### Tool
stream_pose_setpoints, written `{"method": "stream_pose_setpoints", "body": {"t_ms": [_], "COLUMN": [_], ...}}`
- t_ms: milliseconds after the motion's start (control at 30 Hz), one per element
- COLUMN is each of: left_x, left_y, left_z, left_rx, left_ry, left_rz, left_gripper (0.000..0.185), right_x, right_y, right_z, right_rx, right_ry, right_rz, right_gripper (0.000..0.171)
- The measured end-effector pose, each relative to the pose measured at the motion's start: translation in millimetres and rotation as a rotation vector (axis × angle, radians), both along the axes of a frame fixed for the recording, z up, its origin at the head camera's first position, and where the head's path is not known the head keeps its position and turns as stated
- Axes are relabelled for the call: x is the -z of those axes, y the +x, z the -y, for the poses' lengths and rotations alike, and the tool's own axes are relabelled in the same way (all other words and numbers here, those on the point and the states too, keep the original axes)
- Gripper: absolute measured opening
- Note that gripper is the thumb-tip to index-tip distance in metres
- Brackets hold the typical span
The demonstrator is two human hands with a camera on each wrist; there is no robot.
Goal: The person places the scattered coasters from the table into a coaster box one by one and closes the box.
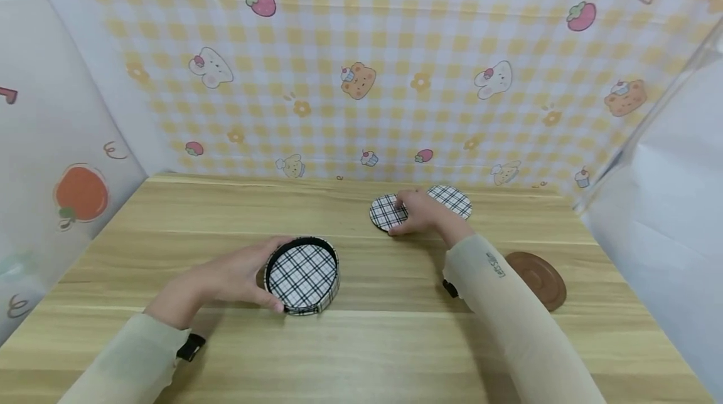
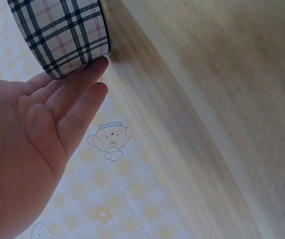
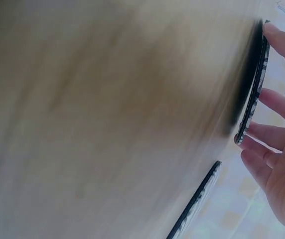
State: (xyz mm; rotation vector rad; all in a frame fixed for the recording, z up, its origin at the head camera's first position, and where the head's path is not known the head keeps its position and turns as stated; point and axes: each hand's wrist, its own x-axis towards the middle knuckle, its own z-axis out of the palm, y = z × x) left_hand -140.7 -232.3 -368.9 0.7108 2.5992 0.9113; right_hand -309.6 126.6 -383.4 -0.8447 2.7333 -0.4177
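Toward the left of the table, my left hand (image 1: 234, 275) grips a round plaid coaster holder (image 1: 333, 288), thumb at the near side and fingers round the far side. A plaid disc face shows inside its dark rim. The left wrist view shows the fingers against the holder's plaid wall (image 2: 65, 35). Farther back, my right hand (image 1: 420, 211) holds a round plaid coaster (image 1: 383, 212) by its edges. From the right wrist, that coaster (image 3: 254, 94) appears edge-on between thumb and fingers, a dark shadow beside it. Another plaid coaster (image 1: 454, 199) lies behind the right hand, partly covered.
A brown round disc (image 1: 539, 278) lies on the wooden table (image 1: 373, 354) to the right, partly behind the right sleeve. A yellow checked cloth (image 1: 316, 65) with cartoon prints hangs along the back edge. White sheets flank both sides.
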Motion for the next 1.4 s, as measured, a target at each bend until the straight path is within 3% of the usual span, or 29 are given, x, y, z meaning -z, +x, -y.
{"method": "stream_pose_setpoints", "body": {"t_ms": [600,933,1167,1400], "left_x": [2.9,6.4,2.9,-1.7], "left_y": [0.0,-3.6,-1.4,0.6], "left_z": [2,4,3,0], "left_rx": [-0.003,-0.019,-0.001,0.006], "left_ry": [0.044,0.044,0.046,0.050], "left_rz": [0.020,0.026,0.013,0.011], "left_gripper": [0.114,0.114,0.114,0.113], "right_x": [-0.6,-9.4,-16.0,-22.6], "right_y": [23.6,39.7,54.1,71.1], "right_z": [-14,-12,-10,-3], "right_rx": [-0.043,-0.113,-0.150,-0.148], "right_ry": [-0.093,-0.129,-0.160,-0.170], "right_rz": [-0.048,-0.142,-0.177,-0.151], "right_gripper": [0.056,0.057,0.056,0.058]}}
